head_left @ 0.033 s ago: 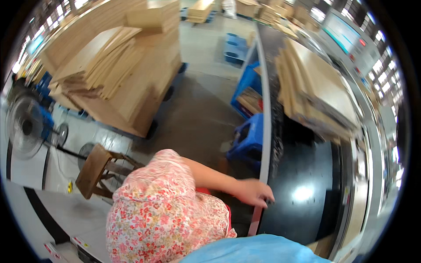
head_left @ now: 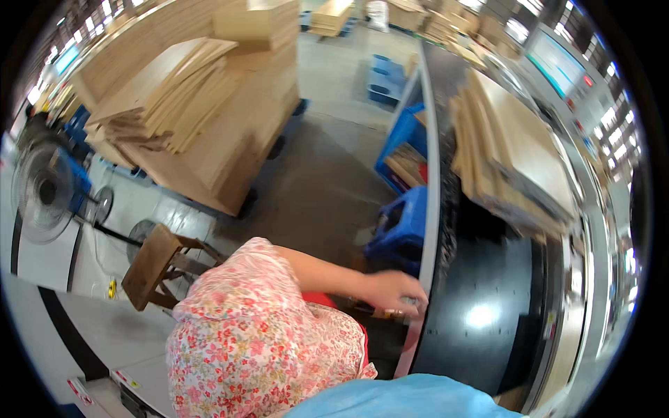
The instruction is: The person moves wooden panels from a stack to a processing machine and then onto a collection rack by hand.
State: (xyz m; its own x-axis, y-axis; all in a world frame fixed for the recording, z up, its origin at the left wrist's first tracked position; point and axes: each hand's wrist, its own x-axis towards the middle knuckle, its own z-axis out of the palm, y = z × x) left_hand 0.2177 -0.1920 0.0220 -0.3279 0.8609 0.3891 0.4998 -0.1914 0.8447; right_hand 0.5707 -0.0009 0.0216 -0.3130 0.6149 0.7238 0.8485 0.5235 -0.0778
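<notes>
A: In the head view, where is the left hand?
B: The left hand is at the near left edge of the bench. Its bare forearm extends toward that edge from a floral sleeve, to the left of the bench.
A: Touching the bench?
B: I can't tell. The hand is blurred and lies over the edge from this angle.
A: And its grip?
B: The fingers are curled, so it looks fairly narrow. Something small and pale shows by the fingertips, too smeared to name; whether it's held, I can't tell. The right hand is out of the picture, so I can't tell its grip either.
A: What's on the bench?
B: Its near part is a dark, glossy surface with a bright reflection. Farther along lies a stack of wooden panels, unevenly piled. Crumpled black film runs along the bench's left side.
A: What's left of the bench?
B: A blue plastic stool just beside it, then farther along a blue crate with wooden pieces inside. Well left of the bench are a wooden stool, a large block of pale boards and a standing fan.
</notes>
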